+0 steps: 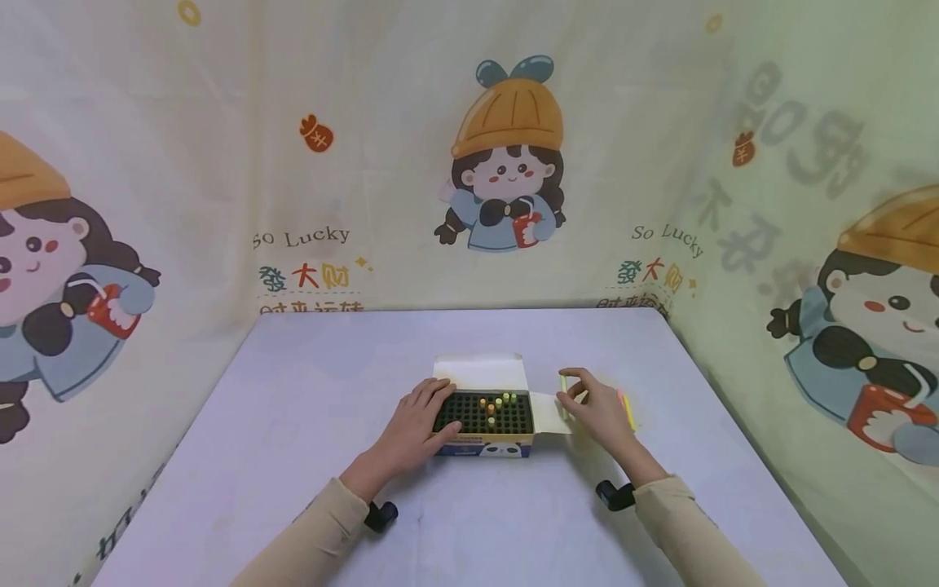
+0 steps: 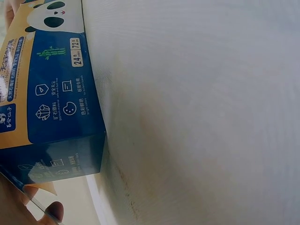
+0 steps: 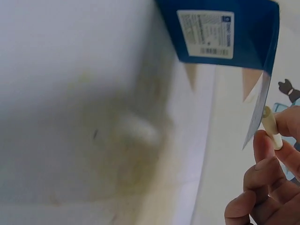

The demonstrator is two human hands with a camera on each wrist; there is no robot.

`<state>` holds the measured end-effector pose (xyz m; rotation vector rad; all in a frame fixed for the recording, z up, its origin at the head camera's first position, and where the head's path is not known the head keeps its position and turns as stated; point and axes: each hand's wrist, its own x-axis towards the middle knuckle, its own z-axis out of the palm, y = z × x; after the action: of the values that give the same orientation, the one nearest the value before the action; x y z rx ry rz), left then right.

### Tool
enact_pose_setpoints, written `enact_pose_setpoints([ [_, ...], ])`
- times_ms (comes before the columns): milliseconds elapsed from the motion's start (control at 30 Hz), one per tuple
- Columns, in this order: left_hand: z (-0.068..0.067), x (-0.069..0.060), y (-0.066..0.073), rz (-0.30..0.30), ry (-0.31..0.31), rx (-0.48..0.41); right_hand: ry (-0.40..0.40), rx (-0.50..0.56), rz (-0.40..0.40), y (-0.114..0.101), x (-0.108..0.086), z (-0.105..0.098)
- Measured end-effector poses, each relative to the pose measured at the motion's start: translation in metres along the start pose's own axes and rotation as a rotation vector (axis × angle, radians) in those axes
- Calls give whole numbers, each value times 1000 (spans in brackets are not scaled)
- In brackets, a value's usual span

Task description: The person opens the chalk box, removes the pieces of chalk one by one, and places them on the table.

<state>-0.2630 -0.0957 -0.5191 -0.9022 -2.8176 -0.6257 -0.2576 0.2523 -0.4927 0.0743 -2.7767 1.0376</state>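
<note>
A blue and yellow chalk box (image 1: 484, 449) with a panda print stands on the table, lid raised at the back. Its black holder (image 1: 469, 417) has rows of holes, with several yellow, green and orange chalk sticks in some of them. My left hand (image 1: 418, 420) holds the box's left end, thumb over the front edge and fingers toward the back. Right of the box, my right hand (image 1: 596, 405) pinches a pale yellow chalk stick (image 3: 270, 126) between thumb and fingertips, held above the side flap. In the left wrist view the box front (image 2: 61, 84) shows closely.
The box's white side flap (image 1: 550, 413) sticks out to the right. Beyond my right hand, yellow and pink chalk sticks (image 1: 628, 412) lie partly hidden on the white table (image 1: 330, 367). A printed curtain (image 1: 389, 163) hangs behind and at both sides.
</note>
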Motion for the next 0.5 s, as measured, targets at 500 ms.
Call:
enact_pose_setpoints([
  [500, -4, 0, 3, -14, -24, -21, -26, -166, 63, 31, -2, -7],
])
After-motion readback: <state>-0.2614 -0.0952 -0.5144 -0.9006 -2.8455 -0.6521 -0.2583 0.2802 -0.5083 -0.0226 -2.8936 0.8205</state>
